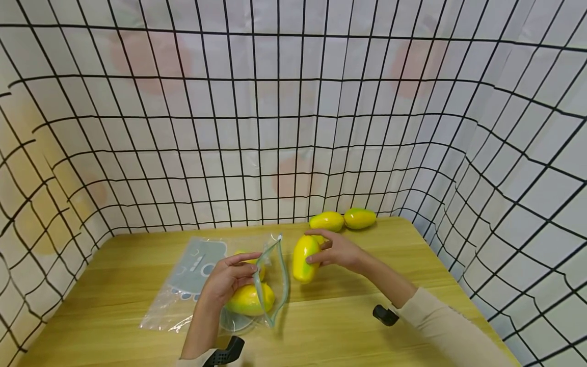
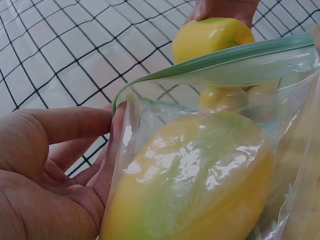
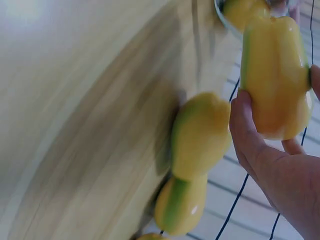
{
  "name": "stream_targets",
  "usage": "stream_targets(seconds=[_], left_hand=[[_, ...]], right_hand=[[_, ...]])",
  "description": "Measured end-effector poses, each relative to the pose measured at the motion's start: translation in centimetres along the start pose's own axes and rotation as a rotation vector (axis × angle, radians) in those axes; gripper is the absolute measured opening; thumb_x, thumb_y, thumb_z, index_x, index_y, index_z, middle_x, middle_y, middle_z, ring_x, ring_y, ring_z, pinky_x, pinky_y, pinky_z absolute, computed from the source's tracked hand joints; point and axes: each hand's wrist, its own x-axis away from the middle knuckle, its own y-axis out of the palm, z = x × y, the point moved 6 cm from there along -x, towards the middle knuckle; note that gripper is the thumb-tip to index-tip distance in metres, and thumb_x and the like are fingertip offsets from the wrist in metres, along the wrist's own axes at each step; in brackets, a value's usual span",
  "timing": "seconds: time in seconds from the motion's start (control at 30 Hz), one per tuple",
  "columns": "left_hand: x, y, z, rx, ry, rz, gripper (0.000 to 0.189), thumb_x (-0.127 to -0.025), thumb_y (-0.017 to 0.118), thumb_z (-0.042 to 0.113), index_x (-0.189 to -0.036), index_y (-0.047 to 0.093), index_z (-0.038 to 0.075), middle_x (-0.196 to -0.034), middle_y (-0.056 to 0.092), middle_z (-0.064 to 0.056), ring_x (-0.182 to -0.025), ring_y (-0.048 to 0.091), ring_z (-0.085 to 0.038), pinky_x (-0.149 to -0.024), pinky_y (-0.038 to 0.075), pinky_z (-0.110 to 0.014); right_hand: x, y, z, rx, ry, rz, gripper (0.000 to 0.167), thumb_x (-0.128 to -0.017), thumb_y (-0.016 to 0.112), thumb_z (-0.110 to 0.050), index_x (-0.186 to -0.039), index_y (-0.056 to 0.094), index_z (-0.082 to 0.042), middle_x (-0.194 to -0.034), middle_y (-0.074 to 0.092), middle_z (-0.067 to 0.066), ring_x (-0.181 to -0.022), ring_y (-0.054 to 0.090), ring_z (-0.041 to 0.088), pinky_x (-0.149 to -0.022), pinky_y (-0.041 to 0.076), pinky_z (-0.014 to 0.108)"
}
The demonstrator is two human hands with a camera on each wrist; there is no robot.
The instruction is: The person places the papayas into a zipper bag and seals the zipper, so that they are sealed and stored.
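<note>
A yellow-green papaya (image 1: 304, 259) is gripped by my right hand (image 1: 340, 251), raised over the table to the right of the bag's mouth. In the right wrist view, fingers and thumb hold the papaya (image 3: 275, 75) from opposite sides. My left hand (image 1: 229, 279) pinches the rim of a clear zip bag (image 1: 158, 310) with a green closure strip (image 1: 285, 285), its mouth standing apart and facing right. Inside the bag lies one papaya (image 1: 249, 299), large in the left wrist view; another sits behind it, partly covered by the left hand.
Two more papayas, one at the left (image 1: 327, 221) and one at the right (image 1: 359, 218), lie at the table's back edge. A third, mostly hidden, lies behind the right hand. Black-lined white curtains (image 1: 284, 127) enclose the wooden table (image 1: 339, 326) at the back and sides.
</note>
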Motion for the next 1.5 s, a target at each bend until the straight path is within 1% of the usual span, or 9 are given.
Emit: stream_targets(seconds=[0.13, 0.23, 0.4, 0.5, 0.63, 0.8, 1.0, 1.23, 1.5], left_hand=[[0.0, -0.1, 0.0, -0.004, -0.004, 0.005, 0.043, -0.093, 0.063, -0.005, -0.135, 0.059, -0.010, -0.083, 0.074, -0.001, -0.070, 0.071, -0.011, -0.071, 0.062, -0.024], [0.1, -0.1, 0.0, -0.009, -0.009, 0.010, 0.043, -0.093, 0.063, -0.005, -0.136, 0.058, -0.010, -0.083, 0.073, -0.001, -0.070, 0.071, -0.011, -0.071, 0.062, -0.024], [0.0, 0.0, 0.0, -0.010, -0.015, 0.012, 0.043, -0.093, 0.063, -0.005, -0.135, 0.059, -0.010, -0.083, 0.074, -0.001, -0.070, 0.072, -0.011, -0.071, 0.062, -0.024], [0.0, 0.1, 0.1, -0.012, -0.012, 0.014, 0.042, -0.093, 0.063, -0.005, -0.135, 0.060, -0.009, -0.083, 0.073, -0.002, -0.070, 0.072, -0.011, -0.071, 0.062, -0.024], [-0.1, 0.2, 0.1, -0.011, -0.009, 0.014, 0.042, -0.092, 0.064, -0.005, -0.134, 0.061, -0.009, -0.083, 0.073, -0.002, -0.071, 0.072, -0.011, -0.071, 0.062, -0.024], [-0.1, 0.3, 0.0, -0.004, -0.014, 0.009, 0.041, -0.092, 0.064, -0.006, -0.133, 0.062, -0.008, -0.084, 0.073, -0.002, -0.071, 0.071, -0.011, -0.071, 0.062, -0.024], [-0.2, 0.3, -0.1, -0.009, -0.013, 0.016, 0.039, -0.092, 0.064, -0.006, -0.131, 0.065, -0.006, -0.084, 0.072, -0.002, -0.070, 0.071, -0.011, -0.071, 0.062, -0.023], [-0.1, 0.4, 0.1, -0.020, -0.004, 0.007, 0.039, -0.092, 0.064, -0.005, -0.131, 0.065, -0.005, -0.083, 0.071, -0.001, -0.070, 0.069, -0.010, -0.071, 0.061, -0.022], [0.0, 0.6, 0.3, -0.023, 0.004, -0.006, 0.036, -0.093, 0.065, -0.004, -0.128, 0.068, -0.002, -0.084, 0.071, -0.001, -0.072, 0.069, -0.010, -0.072, 0.061, -0.022]], right_hand=[[0.1, 1.9, -0.1, 0.016, -0.009, -0.027, 0.075, -0.086, 0.082, -0.017, -0.152, 0.046, -0.018, -0.124, 0.065, 0.023, -0.102, 0.070, 0.025, -0.094, 0.059, 0.050], [0.1, 3.0, -0.1, 0.037, 0.000, -0.036, 0.074, -0.086, 0.083, -0.019, -0.151, 0.047, -0.019, -0.124, 0.065, 0.020, -0.104, 0.069, 0.024, -0.095, 0.058, 0.051], [-0.1, 4.3, 0.1, 0.082, 0.014, -0.034, 0.073, -0.085, 0.084, -0.023, -0.150, 0.049, -0.021, -0.126, 0.066, 0.017, -0.107, 0.067, 0.023, -0.095, 0.057, 0.052], [-0.1, 4.9, 0.1, 0.081, 0.013, -0.046, 0.075, -0.085, 0.084, -0.022, -0.151, 0.048, -0.019, -0.128, 0.064, 0.019, -0.109, 0.067, 0.025, -0.094, 0.058, 0.052], [-0.2, 5.5, 0.2, 0.066, 0.016, -0.067, 0.075, -0.085, 0.084, -0.023, -0.151, 0.048, -0.017, -0.128, 0.063, 0.019, -0.108, 0.068, 0.025, -0.094, 0.058, 0.051], [-0.2, 6.0, 0.3, 0.063, 0.030, -0.078, 0.076, -0.084, 0.084, -0.025, -0.151, 0.048, -0.017, -0.125, 0.065, 0.017, -0.107, 0.068, 0.024, -0.094, 0.058, 0.049], [-0.3, 6.4, 0.4, 0.053, 0.032, -0.065, 0.076, -0.085, 0.084, -0.022, -0.150, 0.047, -0.014, -0.122, 0.067, 0.016, -0.103, 0.069, 0.023, -0.092, 0.059, 0.050], [-0.5, 6.9, 0.5, 0.027, 0.021, -0.059, 0.074, -0.085, 0.083, -0.018, -0.149, 0.047, -0.011, -0.118, 0.069, 0.017, -0.101, 0.070, 0.024, -0.090, 0.060, 0.051], [-0.6, 7.2, 0.7, 0.024, 0.007, -0.020, 0.071, -0.084, 0.084, -0.018, -0.146, 0.050, -0.014, -0.117, 0.069, 0.017, -0.100, 0.070, 0.024, -0.090, 0.060, 0.050]])
